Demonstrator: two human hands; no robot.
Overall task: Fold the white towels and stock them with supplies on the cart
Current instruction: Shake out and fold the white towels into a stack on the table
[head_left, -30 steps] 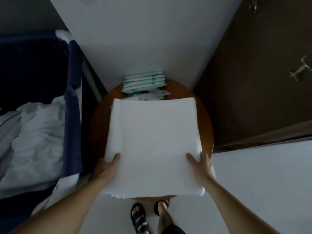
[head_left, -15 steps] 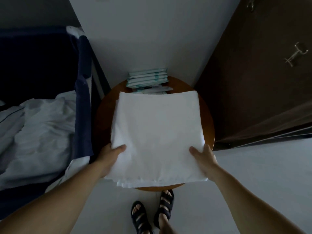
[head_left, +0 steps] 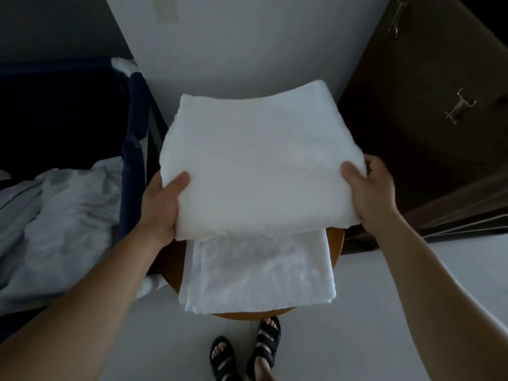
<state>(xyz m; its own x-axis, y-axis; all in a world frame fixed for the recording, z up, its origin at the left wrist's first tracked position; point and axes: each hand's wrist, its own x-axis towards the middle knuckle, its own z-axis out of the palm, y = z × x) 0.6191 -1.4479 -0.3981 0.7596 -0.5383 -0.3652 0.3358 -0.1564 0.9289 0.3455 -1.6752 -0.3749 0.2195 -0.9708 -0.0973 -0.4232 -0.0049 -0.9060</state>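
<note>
A thick folded white towel (head_left: 255, 160) is lifted off the round wooden table (head_left: 336, 243). My left hand (head_left: 162, 207) grips its near left edge, thumb on top. My right hand (head_left: 368, 191) grips its near right edge the same way. Below it, another folded white towel (head_left: 258, 273) lies on the table and overhangs the near rim. The supply packets at the back of the table are hidden behind the raised towel.
A dark blue cart bag (head_left: 132, 138) holding crumpled white linen (head_left: 60, 215) stands at the left. A dark wooden door (head_left: 428, 119) with metal handles is at the right. A white wall (head_left: 247, 37) is straight ahead. My sandalled feet (head_left: 247, 350) stand on the pale floor.
Both hands closed on the top towel and lifted it up off the stack, uncovering the towel beneath. The raised towel now hides the packets.
</note>
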